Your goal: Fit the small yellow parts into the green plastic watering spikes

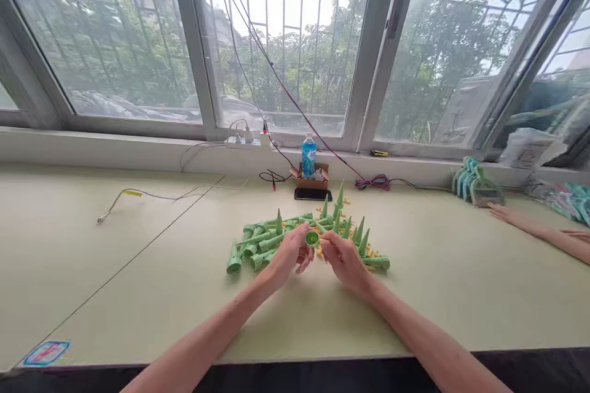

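Note:
My left hand [294,252] is closed around a green plastic watering spike [312,238], whose round open end faces me. Pinched fingers of my right hand [341,256] touch the same spike at its right side; whether a small part sits between them is hidden. Just beyond both hands lies a pile of similar green spikes [260,236], some standing on their wide ends and others lying flat. Small yellow plastic pieces [371,253] are scattered among the spikes, mostly behind and right of my right hand.
Behind the pile are a black phone [313,194] and a small cardboard box [318,183] with a blue-labelled bottle [309,156]. Cables [374,182] run along the windowsill side. At right, another person's arm [539,230] rests near green hangers [471,181].

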`<state>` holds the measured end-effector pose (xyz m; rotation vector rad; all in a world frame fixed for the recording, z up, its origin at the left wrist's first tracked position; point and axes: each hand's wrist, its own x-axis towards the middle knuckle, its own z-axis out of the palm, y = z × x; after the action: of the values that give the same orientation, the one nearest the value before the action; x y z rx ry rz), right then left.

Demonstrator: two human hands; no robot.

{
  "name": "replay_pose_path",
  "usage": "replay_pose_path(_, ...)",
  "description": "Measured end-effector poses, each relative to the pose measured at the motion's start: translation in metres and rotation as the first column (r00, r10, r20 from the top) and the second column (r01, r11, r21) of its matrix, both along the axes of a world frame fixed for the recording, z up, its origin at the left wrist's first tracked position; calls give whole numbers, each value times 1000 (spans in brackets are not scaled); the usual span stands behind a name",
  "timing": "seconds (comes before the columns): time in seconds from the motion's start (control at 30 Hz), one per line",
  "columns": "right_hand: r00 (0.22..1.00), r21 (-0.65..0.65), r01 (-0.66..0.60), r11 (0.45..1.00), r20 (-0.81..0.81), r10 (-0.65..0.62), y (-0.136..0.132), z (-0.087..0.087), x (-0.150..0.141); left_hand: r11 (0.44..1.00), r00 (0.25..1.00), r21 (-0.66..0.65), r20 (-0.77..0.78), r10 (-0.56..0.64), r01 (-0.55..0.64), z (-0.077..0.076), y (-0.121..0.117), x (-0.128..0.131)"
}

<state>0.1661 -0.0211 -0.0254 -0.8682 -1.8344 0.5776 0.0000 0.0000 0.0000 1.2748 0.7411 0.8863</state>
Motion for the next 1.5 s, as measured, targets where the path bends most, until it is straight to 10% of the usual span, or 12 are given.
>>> replay_pose_path(0.6, 999, -57, 43, 997, -16, -44, 0, -4, 1, 996, 996, 38, 26, -83, 82, 6, -7, -5)
replay_pose_path(1.03, 989, -152, 116, 982, -75, -128, 0, -1, -1, 918, 994, 391, -101, -34, 71, -2, -9, -5)
replay_pose_path(1.5, 978, -75, 197, 977, -59, -202, 3, -2, -3, 882, 966, 446, -120, 230, -154, -7, -5, 2)
